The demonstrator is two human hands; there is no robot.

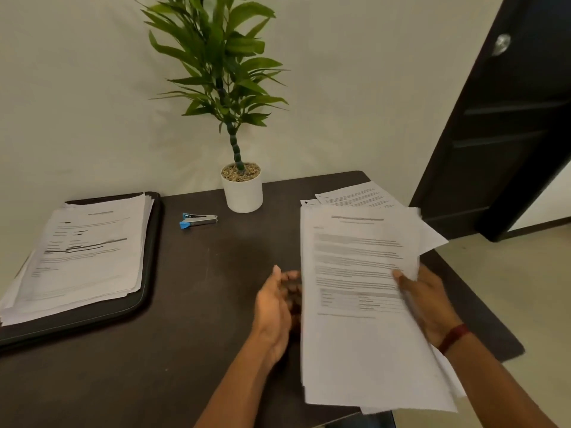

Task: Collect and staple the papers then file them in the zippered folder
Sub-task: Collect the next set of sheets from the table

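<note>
Sheaf of papers (pixel 358 304) raised over the right of the tabletop (pixel 216 304), pinched at its right edge by the right hand (pixel 429 304), thumb on top, probably for squaring before stapling. Left hand (pixel 275 304) beside the left edge, fingers loosely curled, holding nothing evident; contact blurred. Stapler (pixel 197 220) within reach, between sheaf and zippered folder (pixel 148 273), flat at far left, bearing another stack (pixel 86 251).
</note>
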